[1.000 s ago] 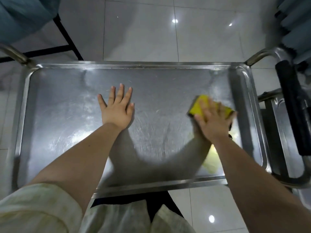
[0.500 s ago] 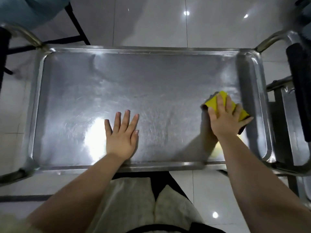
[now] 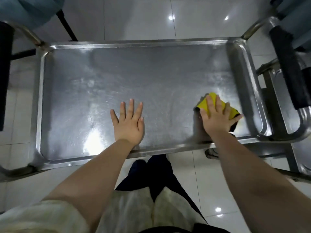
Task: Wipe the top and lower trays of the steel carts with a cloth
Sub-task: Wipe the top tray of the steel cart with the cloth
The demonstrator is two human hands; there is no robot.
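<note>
The steel cart's top tray (image 3: 151, 76) fills the middle of the head view, scuffed and shiny. My left hand (image 3: 128, 122) lies flat on the tray near its front edge, fingers straight and spread. My right hand (image 3: 217, 117) presses a yellow cloth (image 3: 211, 102) with a dark underside onto the tray near the front right corner, fingers laid straight over it. Most of the cloth is hidden under the hand. The lower tray is out of sight beneath the top one.
A second steel cart (image 3: 282, 105) with a black padded handle (image 3: 289, 64) stands close on the right. A black handle (image 3: 5, 76) sits at the left edge. Black chair legs (image 3: 67, 26) and blue fabric (image 3: 28, 9) lie behind on white floor tiles (image 3: 138, 17).
The right hand has slid the cloth rightward and toward the tray's front edge. The left hand has stayed flat and shifted nearer the front rim as my view rose.
</note>
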